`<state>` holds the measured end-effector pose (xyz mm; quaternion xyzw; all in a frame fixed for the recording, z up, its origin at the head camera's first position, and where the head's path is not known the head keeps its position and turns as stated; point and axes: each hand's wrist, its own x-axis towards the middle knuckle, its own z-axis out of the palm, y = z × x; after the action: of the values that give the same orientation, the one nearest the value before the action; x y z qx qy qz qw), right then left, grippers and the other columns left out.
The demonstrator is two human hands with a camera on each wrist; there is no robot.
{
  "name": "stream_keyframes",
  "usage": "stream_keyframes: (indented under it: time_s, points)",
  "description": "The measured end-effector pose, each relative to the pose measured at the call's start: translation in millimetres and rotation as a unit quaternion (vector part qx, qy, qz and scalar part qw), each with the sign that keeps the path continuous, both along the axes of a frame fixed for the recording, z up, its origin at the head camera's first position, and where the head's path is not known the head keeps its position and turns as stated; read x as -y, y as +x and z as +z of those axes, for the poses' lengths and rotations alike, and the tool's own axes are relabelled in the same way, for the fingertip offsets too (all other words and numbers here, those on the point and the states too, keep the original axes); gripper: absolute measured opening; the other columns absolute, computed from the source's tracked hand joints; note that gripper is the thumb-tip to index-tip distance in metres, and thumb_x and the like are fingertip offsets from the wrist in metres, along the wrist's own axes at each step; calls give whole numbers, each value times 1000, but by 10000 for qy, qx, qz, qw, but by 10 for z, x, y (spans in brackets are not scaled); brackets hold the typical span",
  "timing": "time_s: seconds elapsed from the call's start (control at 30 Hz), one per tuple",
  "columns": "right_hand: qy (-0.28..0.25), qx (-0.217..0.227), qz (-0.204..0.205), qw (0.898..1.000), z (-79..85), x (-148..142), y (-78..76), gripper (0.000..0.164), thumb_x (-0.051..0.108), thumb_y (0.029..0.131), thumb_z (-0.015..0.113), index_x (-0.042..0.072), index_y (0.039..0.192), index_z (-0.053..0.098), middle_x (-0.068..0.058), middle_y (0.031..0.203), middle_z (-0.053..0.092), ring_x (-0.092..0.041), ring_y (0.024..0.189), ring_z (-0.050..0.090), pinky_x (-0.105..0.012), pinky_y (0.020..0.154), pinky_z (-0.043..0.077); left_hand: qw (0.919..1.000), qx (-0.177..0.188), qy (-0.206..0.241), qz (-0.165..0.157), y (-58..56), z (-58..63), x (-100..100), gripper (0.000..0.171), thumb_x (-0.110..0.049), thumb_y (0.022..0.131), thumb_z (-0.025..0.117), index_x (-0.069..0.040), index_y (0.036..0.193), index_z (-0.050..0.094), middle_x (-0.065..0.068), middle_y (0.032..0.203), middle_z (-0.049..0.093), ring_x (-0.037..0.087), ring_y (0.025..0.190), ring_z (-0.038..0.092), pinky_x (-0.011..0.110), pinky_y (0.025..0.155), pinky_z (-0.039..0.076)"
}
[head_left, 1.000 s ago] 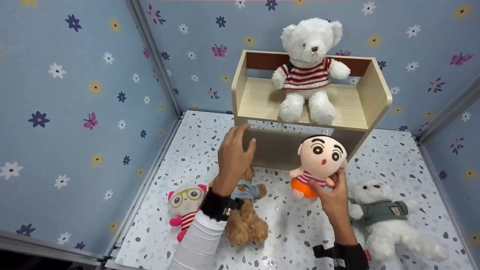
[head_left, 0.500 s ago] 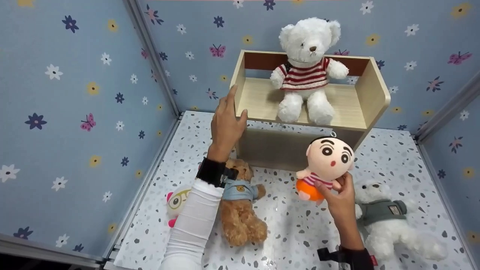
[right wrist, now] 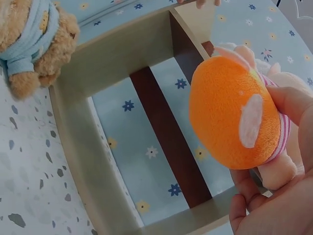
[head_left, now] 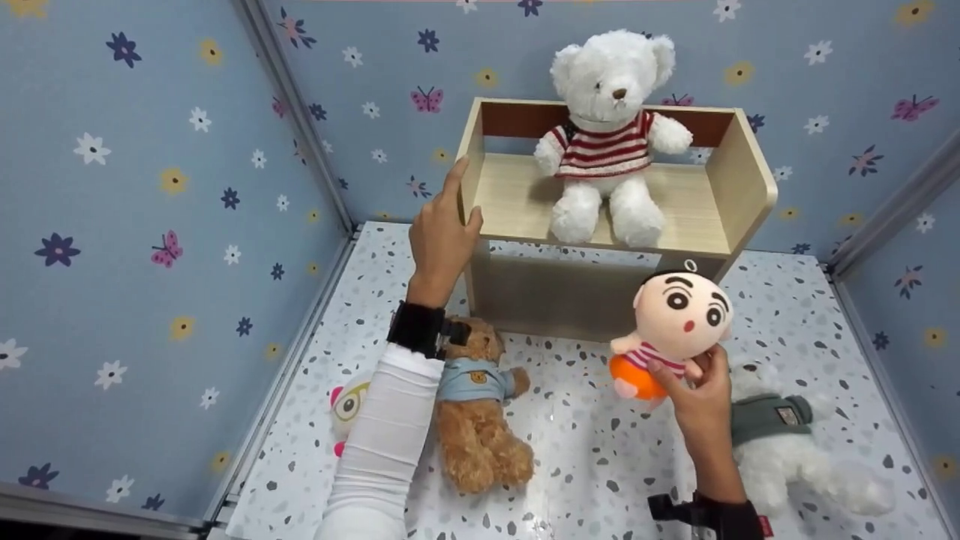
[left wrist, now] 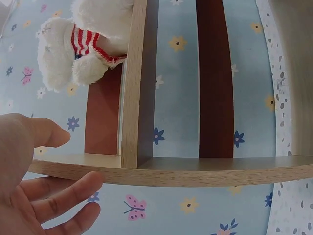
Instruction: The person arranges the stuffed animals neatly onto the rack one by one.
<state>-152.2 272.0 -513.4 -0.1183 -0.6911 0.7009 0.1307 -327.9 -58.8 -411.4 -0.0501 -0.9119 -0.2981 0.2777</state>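
A plush doll (head_left: 684,311) with thick eyebrows, a pink striped top and orange bottoms is held in my right hand (head_left: 703,401), thumb across its front. The right wrist view shows the doll's orange underside (right wrist: 227,112) beside the gripping fingers. My left hand (head_left: 442,238) is at the left side panel of a wooden shelf (head_left: 517,199). In the left wrist view its thumb and fingers lie on opposite sides of the panel edge (left wrist: 195,177), loosely extended; firm contact cannot be told. On the upper tier sits a white teddy bear (head_left: 604,150) in a red-striped sweater.
A brown teddy bear (head_left: 480,427) in a blue shirt lies on the speckled floor (head_left: 585,450). A panda-like plush (head_left: 349,409) is partly behind the left sleeve. At right lies a white bear (head_left: 780,457) in green, partly behind the right arm. Patterned walls (head_left: 150,300) surround the floor.
My left hand has moved up from before the shelf to its left side panel. The right hand has carried the doll slightly right. The white teddy bear stays seated on the shelf.
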Motion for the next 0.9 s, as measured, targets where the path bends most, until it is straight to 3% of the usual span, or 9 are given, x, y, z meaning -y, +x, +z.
stream_keyframes:
  time_s: [0.23, 0.47, 0.7, 0.9]
  points:
    - [-39, -116, -185, 9998, 125, -135, -30, 70, 2, 86, 80, 15, 143, 40, 1, 131, 58, -14, 113, 60, -14, 87, 56, 9999, -97, 40, 0, -3, -9, 5, 65, -21, 99, 64, -30, 158, 39, 1, 60, 38, 18, 49, 32, 31, 51, 22]
    - [158, -235, -372, 9989, 253, -262, -91, 75, 5, 84, 83, 15, 145, 40, -2, 135, 57, -17, 115, 56, -12, 88, 54, 9996, -148, 79, 206, -38, -7, 46, 61, -15, 99, 65, -31, 155, 45, 0, 59, 40, 16, 50, 35, 30, 50, 26]
    - [57, -454, -485, 9978, 396, -349, -160, 79, 3, 81, 84, 15, 145, 40, -3, 133, 55, -18, 109, 53, -11, 89, 54, 9995, -170, 133, 230, -46, -22, 37, 61, -14, 99, 65, -32, 154, 45, 0, 60, 41, 16, 51, 38, 29, 50, 28]
    - [415, -698, -754, 9938, 583, -377, -257, 80, 5, 80, 86, 17, 145, 41, -1, 132, 57, -18, 107, 54, -10, 89, 52, 9996, -117, 134, 198, -54, -20, 42, 63, -15, 99, 65, -35, 155, 44, -1, 60, 41, 16, 51, 39, 29, 49, 30]
